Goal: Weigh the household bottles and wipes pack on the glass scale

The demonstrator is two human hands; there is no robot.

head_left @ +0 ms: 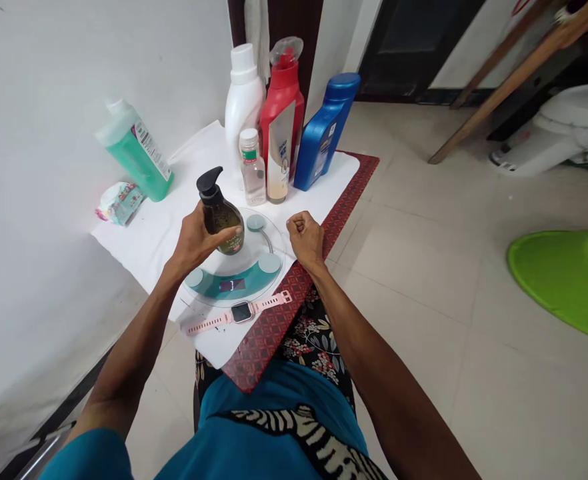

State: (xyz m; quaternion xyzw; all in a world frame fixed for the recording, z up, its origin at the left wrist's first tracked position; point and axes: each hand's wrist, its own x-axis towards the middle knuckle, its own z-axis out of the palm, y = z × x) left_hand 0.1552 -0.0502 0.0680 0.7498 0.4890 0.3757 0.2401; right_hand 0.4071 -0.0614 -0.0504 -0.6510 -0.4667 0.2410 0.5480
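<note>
My left hand grips a dark pump bottle with a black pump head, thumb across its front. The bottle is over a round glass scale with a teal band and a small display; whether it touches the glass I cannot tell. On the right, my right hand is curled into a loose fist by the table's edge, with nothing visible in it. A pink-strapped smartwatch lies in front of the scale. Just behind the pump bottle stands a small clear bottle with a white cap.
Behind the scale stand a white bottle, a red bottle, a cream-labelled pouch or bottle and a blue bottle. Left are a green liquid bottle and a wipes pack. A green chair is at right.
</note>
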